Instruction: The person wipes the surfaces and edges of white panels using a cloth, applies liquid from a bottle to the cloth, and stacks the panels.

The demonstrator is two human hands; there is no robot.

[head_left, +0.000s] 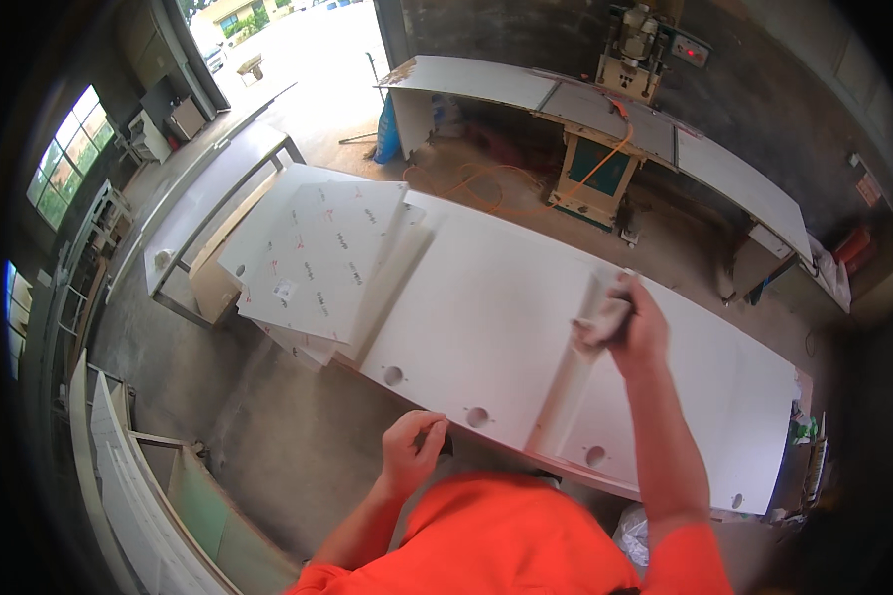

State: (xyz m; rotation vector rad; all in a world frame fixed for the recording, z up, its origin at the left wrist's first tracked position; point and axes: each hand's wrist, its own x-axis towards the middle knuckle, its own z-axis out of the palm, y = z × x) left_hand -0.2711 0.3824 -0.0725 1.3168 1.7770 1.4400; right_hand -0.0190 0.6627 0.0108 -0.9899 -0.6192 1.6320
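Observation:
My right hand (641, 329) is closed around a crumpled off-white cloth (601, 327), above a white panel (486, 288). The cloth and fingers are a little blurred. Below it, a raised edge crosses the work surface, where a second white panel (685, 387) begins on the right. Round holes run along the near side of both panels, one of them a hole (477, 416) close to my left hand. My left hand (414, 451) hovers by the near edge with its fingers curled in, and nothing shows in it.
A stack of film-covered boards (318, 258) lies at the left end. Behind stands a long bench (486, 77) with a drilling machine (633, 50) and an orange hose (620, 139). White panels and frames (134, 486) lean at lower left. A clear plastic bag (633, 535) lies near my right side.

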